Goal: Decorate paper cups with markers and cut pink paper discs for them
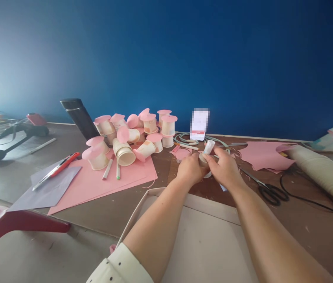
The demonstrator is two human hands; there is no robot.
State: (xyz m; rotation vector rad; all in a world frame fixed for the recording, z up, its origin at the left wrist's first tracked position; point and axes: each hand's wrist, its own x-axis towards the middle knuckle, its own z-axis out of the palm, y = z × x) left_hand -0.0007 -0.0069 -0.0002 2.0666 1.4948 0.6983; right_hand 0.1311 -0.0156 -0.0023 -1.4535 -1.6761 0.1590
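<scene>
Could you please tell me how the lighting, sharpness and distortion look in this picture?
Head view: light comes from the left, washing out the blue wall and glaring on the table; the far table edge bows with wide-angle distortion; a pixelated patch masks something; the left hand, holding a paper cup, and the right hand, holding a white tube, look sharp.

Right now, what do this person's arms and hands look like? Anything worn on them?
The left hand and right hand are bare: no gloves, rings or watch show. On the left arm a white fabric sleeve with small dark dots ends near the elbow; the right arm shows no sleeve.
</scene>
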